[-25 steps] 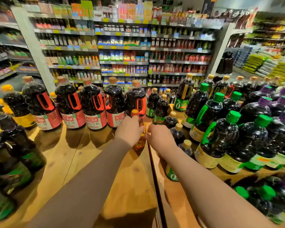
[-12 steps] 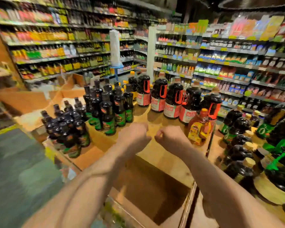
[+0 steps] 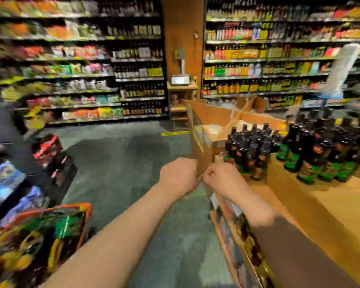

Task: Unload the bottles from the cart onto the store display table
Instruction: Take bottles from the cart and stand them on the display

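Head view, heavily blurred. Left hand (image 3: 178,176) and right hand (image 3: 223,178) both out front at mid-frame, knuckles almost touching, fingers curled under into loose fists; nothing visible in either grip, though blur hides the fingertips, so possibly pinching something small. Both over the grey-green shop floor (image 3: 123,159), just beside the near corner of the light wooden store display table (image 3: 330,204).

Already on the table: cluster of small dark glass bottles with black caps and green-red labels (image 3: 249,150) at the left edge, taller dark bottles with green bases (image 3: 328,150) to the right of them, all upright. Open brown cardboard boxes (image 3: 216,117) behind the small cluster, contents not readable.

Lower left: dark cart or crate with red-labelled dark bottles (image 3: 54,156), well apart from the hands; colourful packaged goods (image 3: 35,242) nearer the camera. Stocked wall shelves (image 3: 81,59) behind.

Progress, judged: a good share of bottles placed, bare wood left on the table, hands carrying nothing, more stock apparently waiting on the left. Next likely a reach to the cart side.
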Demonstrator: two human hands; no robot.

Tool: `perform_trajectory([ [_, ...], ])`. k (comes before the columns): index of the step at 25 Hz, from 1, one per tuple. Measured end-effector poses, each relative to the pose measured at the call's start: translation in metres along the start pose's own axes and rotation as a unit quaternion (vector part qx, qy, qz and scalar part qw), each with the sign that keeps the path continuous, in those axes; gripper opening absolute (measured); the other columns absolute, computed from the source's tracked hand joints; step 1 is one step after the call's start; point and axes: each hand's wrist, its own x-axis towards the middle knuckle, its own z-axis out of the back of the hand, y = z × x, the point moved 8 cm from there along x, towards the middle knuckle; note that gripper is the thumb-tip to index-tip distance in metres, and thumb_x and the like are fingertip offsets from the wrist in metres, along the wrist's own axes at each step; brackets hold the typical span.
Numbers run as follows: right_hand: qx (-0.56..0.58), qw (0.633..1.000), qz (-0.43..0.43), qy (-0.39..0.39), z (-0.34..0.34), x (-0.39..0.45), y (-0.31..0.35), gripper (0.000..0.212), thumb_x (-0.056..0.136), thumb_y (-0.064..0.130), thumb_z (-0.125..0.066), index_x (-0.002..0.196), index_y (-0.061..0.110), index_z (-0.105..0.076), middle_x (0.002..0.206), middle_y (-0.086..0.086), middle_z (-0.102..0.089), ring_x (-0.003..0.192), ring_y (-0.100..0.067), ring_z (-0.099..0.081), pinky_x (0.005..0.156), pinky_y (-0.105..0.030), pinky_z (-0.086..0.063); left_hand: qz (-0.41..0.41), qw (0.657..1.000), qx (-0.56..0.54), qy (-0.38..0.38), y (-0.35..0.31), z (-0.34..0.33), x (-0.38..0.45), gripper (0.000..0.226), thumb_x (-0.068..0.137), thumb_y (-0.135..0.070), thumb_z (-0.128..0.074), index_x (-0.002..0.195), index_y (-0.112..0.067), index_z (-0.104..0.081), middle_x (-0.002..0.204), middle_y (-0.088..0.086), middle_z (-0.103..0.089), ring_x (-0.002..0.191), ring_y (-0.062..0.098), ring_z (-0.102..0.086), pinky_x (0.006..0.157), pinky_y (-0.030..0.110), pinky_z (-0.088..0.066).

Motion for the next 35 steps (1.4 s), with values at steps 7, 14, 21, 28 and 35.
perform_trajectory([
  [7,0.096,0.972,0.166,0.135,-0.155,0.040,0.228,0.016,0.085,0.027,-0.059,0.081,0.015,-0.071,0.084,-0.007,-0.071,0.088,-0.026,-0.062,0.071,-0.030,-0.038,0.245,0.969,0.011,-0.008,0.247,0.008,-0.102,0.033,0.087,-0.043,-0.059,0.113,-0.023,-0.067,0.111,0.008,-0.069,0.108,0.030,-0.063,0.082,0.036,-0.052],
  [14,0.091,0.906,0.355,0.213,-0.241,0.068,0.375,0.027,0.089,0.034,-0.057,0.081,0.012,-0.071,0.085,-0.011,-0.070,0.090,-0.030,-0.062,0.075,-0.035,-0.040,0.448,0.893,0.029,-0.019,0.382,0.005,-0.184,0.035,0.088,-0.047,-0.056,0.107,-0.021,-0.068,0.104,0.006,-0.069,0.101,0.031,-0.065,0.076,0.038,-0.053],
  [21,0.066,0.812,0.507,0.282,-0.307,0.075,0.462,0.027,0.088,0.034,-0.057,0.087,0.011,-0.070,0.090,-0.013,-0.070,0.095,-0.030,-0.062,0.078,-0.036,-0.045,0.617,0.786,0.003,-0.032,0.450,-0.016,-0.247,0.025,0.088,-0.043,-0.058,0.100,-0.022,-0.066,0.098,0.003,-0.067,0.093,0.027,-0.064,0.065,0.035,-0.051],
  [28,-0.027,0.733,0.596,0.327,-0.384,0.043,0.506,0.022,0.093,0.029,-0.050,0.089,0.009,-0.059,0.089,-0.007,-0.063,0.093,-0.029,-0.060,0.074,-0.037,-0.045,0.713,0.697,-0.082,0.012,0.469,-0.105,-0.296,0.030,0.089,-0.043,-0.057,0.093,-0.014,-0.061,0.096,0.006,-0.064,0.093,0.030,-0.065,0.067,0.036,-0.049],
  [35,-0.127,0.697,0.624,0.328,-0.464,0.027,0.534,0.031,0.084,0.001,-0.046,0.112,0.010,-0.054,0.103,-0.013,-0.060,0.095,-0.033,-0.059,0.072,-0.039,-0.050,0.729,0.656,-0.192,0.034,0.508,-0.172,-0.306,0.039,0.094,-0.050,-0.052,0.097,-0.011,-0.054,0.090,0.006,-0.059,0.086,0.026,-0.061,0.068,0.034,-0.053],
])
